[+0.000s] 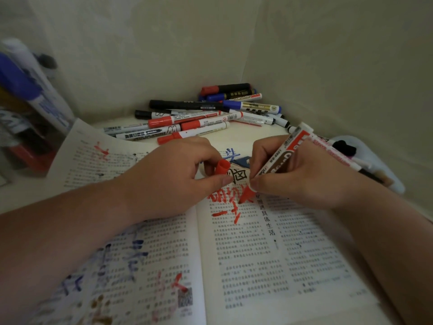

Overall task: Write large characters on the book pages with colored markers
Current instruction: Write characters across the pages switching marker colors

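An open book [246, 266] lies in front of me, its printed pages marked with red, blue and brown characters. My right hand [302, 177] grips a red marker [274, 165], whose tip touches the right page beside fresh red strokes [225, 205]. My left hand [173, 177] rests on the left page near the spine and holds the marker's red cap [221, 167] between thumb and fingers.
A heap of red, blue and black markers [201, 116] lies at the back in the corner of the walls. A loose printed sheet [93, 156] sits at the left. Blurred markers in a holder [25, 95] stand at the far left; a white object [365, 158] lies behind my right hand.
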